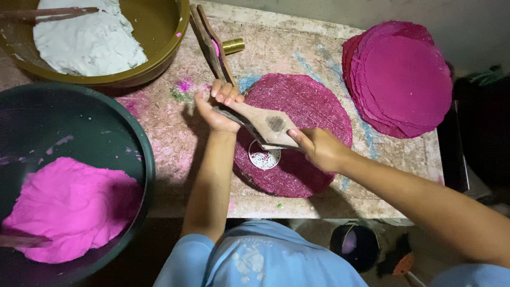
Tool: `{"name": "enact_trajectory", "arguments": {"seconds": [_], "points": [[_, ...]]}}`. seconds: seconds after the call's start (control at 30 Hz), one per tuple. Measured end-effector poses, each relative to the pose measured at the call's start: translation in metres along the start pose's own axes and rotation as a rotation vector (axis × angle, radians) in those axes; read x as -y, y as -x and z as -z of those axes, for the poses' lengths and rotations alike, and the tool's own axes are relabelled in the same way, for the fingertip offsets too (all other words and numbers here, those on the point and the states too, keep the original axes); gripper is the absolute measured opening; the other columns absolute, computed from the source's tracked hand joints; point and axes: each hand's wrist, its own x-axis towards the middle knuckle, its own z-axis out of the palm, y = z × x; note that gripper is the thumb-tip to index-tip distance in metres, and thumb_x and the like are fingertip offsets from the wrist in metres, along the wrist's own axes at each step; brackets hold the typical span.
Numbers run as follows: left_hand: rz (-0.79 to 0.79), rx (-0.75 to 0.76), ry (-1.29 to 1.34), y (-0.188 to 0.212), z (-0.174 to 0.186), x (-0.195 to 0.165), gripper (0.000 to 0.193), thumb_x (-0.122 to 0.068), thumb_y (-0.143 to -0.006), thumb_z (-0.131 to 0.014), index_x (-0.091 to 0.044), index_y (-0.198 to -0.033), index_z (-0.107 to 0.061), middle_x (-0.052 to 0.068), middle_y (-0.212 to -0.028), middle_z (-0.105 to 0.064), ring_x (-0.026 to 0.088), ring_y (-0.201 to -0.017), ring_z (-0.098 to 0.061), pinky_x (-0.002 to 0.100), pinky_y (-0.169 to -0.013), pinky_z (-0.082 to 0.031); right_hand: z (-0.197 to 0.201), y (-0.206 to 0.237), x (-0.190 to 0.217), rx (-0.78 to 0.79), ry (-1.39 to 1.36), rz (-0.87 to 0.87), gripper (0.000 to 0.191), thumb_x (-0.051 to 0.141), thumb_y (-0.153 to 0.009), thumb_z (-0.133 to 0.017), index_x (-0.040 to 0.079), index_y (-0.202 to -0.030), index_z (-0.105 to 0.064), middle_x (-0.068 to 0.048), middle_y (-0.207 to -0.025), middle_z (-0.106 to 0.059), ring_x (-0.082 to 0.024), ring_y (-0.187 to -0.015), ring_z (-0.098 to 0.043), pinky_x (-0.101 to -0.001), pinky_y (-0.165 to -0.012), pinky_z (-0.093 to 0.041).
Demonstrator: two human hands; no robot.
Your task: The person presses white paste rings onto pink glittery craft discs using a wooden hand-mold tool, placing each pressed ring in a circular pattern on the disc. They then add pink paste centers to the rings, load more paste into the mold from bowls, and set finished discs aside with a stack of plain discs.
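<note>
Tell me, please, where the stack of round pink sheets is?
The stack of round pink sheets lies at the table's far right, beside the round pink woven mat.

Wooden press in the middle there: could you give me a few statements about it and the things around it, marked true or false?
1. Both hands, the left hand and the right hand, grip the wooden press. True.
2. The press is held over a round pink woven mat. True.
3. The dark green basin holds white dough. False: it holds pink dough; the white dough lies in the olive basin.
4. The stack of pink discs lies at the table's far right. True.
5. The strands under the press are pink. False: they look white.
</note>
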Motion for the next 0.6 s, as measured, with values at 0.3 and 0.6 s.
{"name": "enact_trajectory", "arguments": {"seconds": [0.3,0.6], "points": [[-0.035,-0.208,-0.024,0.024,0.002,-0.004,0.042,-0.057,-0.096,-0.045,-0.019,-0.076,-0.043,-0.006,-0.067,-0.040,0.012,-0.064,-0.042,0.032,-0.068,-0.039,-0.012,-0.005,-0.009,0.190,-0.037,-0.141,0.086,0.069,-0.100,-0.023,0.000,-0.079,-0.070,-0.012,-0.059,-0.063,-0.028,-0.058,-0.068,-0.0461,-0.069,-0.060],[0.051,-0.136,-0.191,-0.004,0.018,0.030,0.054,-0.058,-0.102,-0.035,-0.008,-0.106,-0.055,0.008,-0.097,-0.060,0.025,-0.099,-0.056,0.044,-0.100,-0.045,0.037,-0.009,-0.045,-0.080,0.139,0.015,0.072,0.067,-0.097,-0.033,0.006,-0.095,-0.071,-0.011,-0.067,-0.065,-0.024,-0.066,-0.067,-0.0464,-0.069,-0.053]]}}
